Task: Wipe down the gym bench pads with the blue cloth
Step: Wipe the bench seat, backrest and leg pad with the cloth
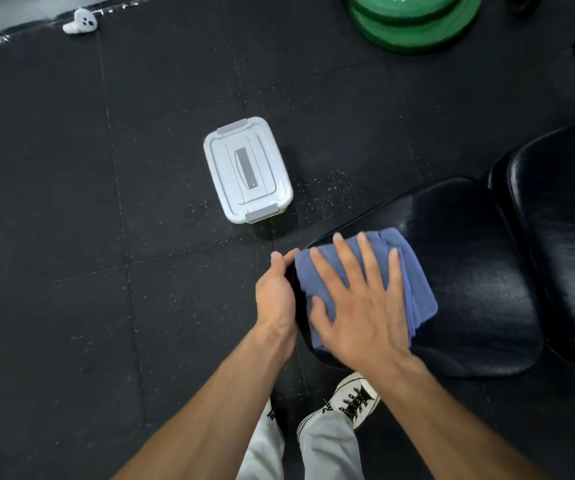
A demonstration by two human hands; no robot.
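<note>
A folded blue cloth (pixel 414 275) lies on the near left end of the black seat pad (pixel 469 271) of the gym bench. My right hand (pixel 358 306) lies flat on the cloth with its fingers spread, pressing it onto the pad. My left hand (pixel 275 289) clasps the left edge of the same pad, fingers curled around the rim. A second black pad (pixel 563 220), the backrest, continues to the right and runs out of view.
A white lidded plastic box (pixel 248 169) stands on the black rubber floor tiles left of the bench. Green weight plates (pixel 414 19) are stacked at the top. A white controller (pixel 80 21) lies top left. My shoe (pixel 351 400) is below the pad.
</note>
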